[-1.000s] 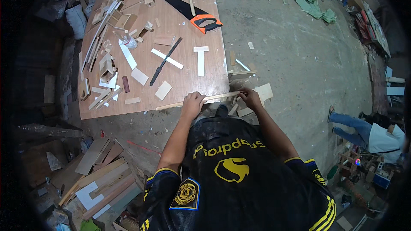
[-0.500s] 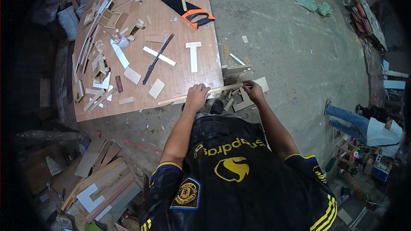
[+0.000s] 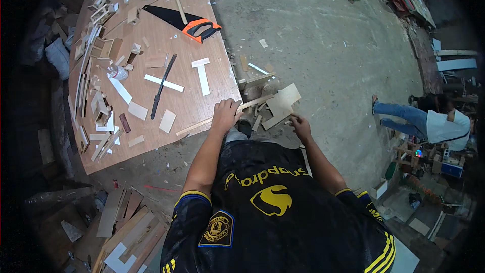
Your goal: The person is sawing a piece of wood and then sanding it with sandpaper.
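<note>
My left hand (image 3: 226, 115) is closed over a long thin wooden strip (image 3: 194, 127) at the near right corner of the table. One end of the strip lies on the tabletop; the other juts past the edge over the floor. My right hand (image 3: 302, 128) is apart from the strip, off to its right, with the fingertips pinched together. A small pale bit shows at those fingertips, too small to make out. Just beyond them is a flat light-brown board (image 3: 284, 102), among wood offcuts on the floor.
On the wooden table (image 3: 177, 101) lie an orange-handled handsaw (image 3: 197, 28), a narrow dark blade tool (image 3: 163, 86) across a white strip, a white T-shaped piece (image 3: 202, 76), a clear bottle (image 3: 117, 73) and several small wood blocks. Boards (image 3: 132, 232) are piled lower left. Another person (image 3: 429, 121) is at right.
My right hand has let go of the strip's outer end and moved down, nearer to me. The left hand keeps hold of it. The view has shifted, so the table appears further left.
</note>
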Action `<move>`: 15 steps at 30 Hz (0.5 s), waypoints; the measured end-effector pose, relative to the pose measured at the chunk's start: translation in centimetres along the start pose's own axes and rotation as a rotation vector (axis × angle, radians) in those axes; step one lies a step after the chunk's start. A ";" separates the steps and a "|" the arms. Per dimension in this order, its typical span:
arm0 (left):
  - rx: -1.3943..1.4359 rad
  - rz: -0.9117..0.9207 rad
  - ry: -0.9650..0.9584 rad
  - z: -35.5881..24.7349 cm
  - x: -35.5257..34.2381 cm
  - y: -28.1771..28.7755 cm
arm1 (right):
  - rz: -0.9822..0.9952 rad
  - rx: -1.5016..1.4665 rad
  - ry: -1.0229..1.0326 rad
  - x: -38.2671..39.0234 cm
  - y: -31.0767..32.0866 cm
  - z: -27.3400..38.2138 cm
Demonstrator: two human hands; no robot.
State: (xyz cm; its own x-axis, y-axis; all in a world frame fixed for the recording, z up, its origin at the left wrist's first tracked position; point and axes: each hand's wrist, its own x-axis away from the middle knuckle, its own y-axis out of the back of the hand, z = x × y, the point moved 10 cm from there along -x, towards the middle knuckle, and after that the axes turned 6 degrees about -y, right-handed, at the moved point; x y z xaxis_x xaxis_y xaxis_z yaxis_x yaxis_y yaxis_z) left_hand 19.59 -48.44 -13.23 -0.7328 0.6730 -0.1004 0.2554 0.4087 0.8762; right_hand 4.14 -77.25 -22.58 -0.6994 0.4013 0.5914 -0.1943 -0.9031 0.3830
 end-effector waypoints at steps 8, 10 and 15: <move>0.070 0.035 -0.121 0.4 -0.3 -1.0 | -0.014 0.058 -0.405 4.4 3.5 -12.9; 0.078 0.009 -0.136 0.6 0.0 -0.8 | -0.023 0.046 -0.415 5.2 3.4 -13.0; 0.107 -0.041 -0.184 1.5 -0.1 -1.2 | 0.042 0.053 -0.425 5.3 1.6 -9.8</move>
State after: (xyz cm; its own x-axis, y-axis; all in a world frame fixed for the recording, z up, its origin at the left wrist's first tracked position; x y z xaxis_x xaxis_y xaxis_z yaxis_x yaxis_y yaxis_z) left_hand 20.31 -48.03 -14.94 -0.6192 0.7514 -0.2279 0.3001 0.4947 0.8156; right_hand -6.57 -78.09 -25.75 -0.3586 0.4013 0.8428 -0.1281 -0.9155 0.3814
